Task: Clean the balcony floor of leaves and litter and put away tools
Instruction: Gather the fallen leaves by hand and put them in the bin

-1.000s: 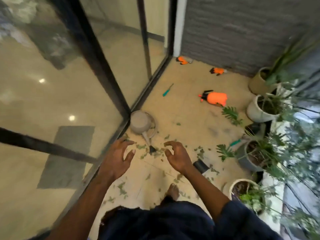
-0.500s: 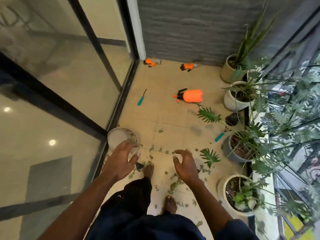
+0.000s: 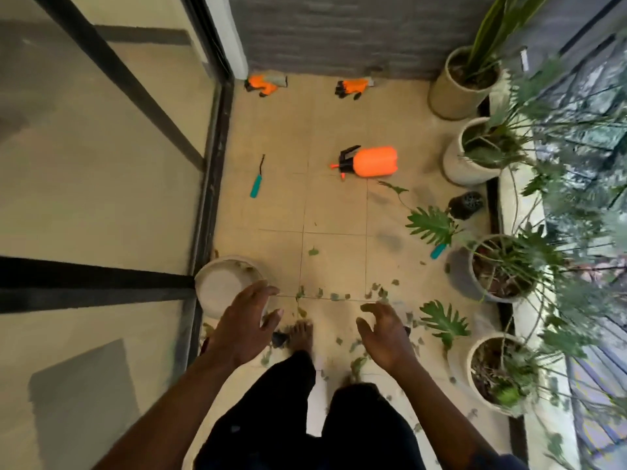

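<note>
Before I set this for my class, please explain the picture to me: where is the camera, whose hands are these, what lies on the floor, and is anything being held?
No robot here: a person wears one wide-angle camera on the head, so the single picture looks forward and down from their own eye level. The left hand and right hand are both open and hold nothing. On the tiled floor lie scattered leaves, an orange sprayer on its side, one orange glove and a second glove near the far wall, and a teal-handled tool by the glass door. A grey container stands beside that door, near the left hand. Pots with plants line the right side.
</note>
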Action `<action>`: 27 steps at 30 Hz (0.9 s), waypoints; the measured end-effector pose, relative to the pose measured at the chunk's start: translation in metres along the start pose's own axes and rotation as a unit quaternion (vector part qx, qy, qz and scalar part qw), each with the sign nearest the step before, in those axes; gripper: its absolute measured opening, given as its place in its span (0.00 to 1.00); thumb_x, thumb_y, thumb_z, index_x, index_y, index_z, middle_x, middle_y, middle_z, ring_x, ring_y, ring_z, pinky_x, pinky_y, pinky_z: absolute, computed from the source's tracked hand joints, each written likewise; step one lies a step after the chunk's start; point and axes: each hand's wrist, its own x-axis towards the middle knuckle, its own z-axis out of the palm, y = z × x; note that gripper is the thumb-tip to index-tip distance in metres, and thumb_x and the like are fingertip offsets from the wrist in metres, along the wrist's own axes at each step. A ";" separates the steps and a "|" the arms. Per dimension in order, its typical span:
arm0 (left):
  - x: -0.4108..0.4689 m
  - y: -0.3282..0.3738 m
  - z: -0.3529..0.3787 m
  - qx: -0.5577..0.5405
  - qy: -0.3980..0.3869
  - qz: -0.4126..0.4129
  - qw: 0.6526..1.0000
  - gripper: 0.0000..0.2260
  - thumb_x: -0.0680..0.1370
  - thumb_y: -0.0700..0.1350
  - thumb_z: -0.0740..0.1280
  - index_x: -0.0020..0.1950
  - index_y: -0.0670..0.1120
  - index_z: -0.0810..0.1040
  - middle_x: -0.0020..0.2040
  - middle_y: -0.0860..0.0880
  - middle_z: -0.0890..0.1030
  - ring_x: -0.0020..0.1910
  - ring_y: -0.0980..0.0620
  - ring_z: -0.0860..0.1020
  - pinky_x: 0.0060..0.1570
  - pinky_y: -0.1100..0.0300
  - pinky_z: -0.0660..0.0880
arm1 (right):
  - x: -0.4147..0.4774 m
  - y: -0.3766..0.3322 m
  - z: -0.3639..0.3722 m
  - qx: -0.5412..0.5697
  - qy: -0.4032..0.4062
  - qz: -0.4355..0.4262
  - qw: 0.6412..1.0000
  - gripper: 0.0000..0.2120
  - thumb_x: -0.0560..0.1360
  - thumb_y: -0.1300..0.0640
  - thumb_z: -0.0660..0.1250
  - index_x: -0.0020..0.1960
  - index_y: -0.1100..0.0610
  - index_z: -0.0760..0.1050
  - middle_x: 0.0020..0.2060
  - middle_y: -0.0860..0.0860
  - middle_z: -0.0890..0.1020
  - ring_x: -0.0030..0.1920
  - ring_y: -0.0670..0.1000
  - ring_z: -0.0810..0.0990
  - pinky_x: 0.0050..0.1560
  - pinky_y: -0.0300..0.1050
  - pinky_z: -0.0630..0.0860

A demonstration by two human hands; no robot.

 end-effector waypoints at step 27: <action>0.519 -0.269 0.270 0.165 0.107 0.025 0.980 0.43 0.77 0.73 0.60 0.84 0.48 0.54 0.86 0.44 0.46 0.84 0.42 0.43 0.81 0.42 0.48 | 0.538 0.225 0.257 -0.220 0.152 -0.080 0.960 0.39 0.81 0.33 0.50 0.83 0.57 0.52 0.83 0.61 0.53 0.82 0.62 0.52 0.79 0.66 0.56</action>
